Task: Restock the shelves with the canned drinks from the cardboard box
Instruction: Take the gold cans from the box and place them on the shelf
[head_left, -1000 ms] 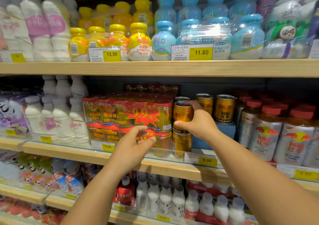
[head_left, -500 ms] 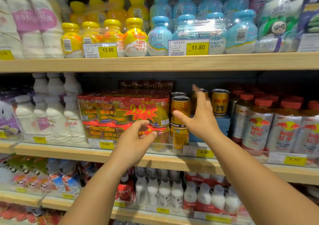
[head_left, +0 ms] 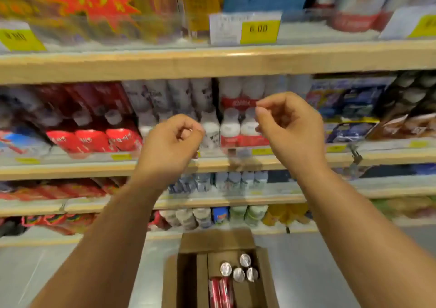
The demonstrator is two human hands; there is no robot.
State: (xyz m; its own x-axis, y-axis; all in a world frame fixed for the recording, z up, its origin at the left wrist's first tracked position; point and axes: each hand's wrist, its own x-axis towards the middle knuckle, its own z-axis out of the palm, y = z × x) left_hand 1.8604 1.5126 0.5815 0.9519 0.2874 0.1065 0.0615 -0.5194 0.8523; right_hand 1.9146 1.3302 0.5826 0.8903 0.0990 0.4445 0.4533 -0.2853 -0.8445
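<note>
An open cardboard box (head_left: 265, 281) sits on the floor below my arms. Several upright cans (head_left: 238, 274) with silver tops stand in its right part, and red cans (head_left: 220, 292) lie in front of them. My left hand (head_left: 171, 143) and my right hand (head_left: 289, 124) hang in front of the lower shelves, both empty with fingers loosely curled. The golden cans (head_left: 200, 3) stand on the upper shelf above a 6.00 price tag (head_left: 245, 30), blurred at the top of the view.
Wooden shelf edges (head_left: 212, 62) run across the view in several tiers. White bottles (head_left: 230, 128) and red packs (head_left: 94, 140) fill the shelf behind my hands. Grey floor (head_left: 47, 265) lies on both sides of the box.
My right hand has let go of the golden can on the shelf. Both hands have dropped away from that shelf, and my view has tilted down to the box on the floor.
</note>
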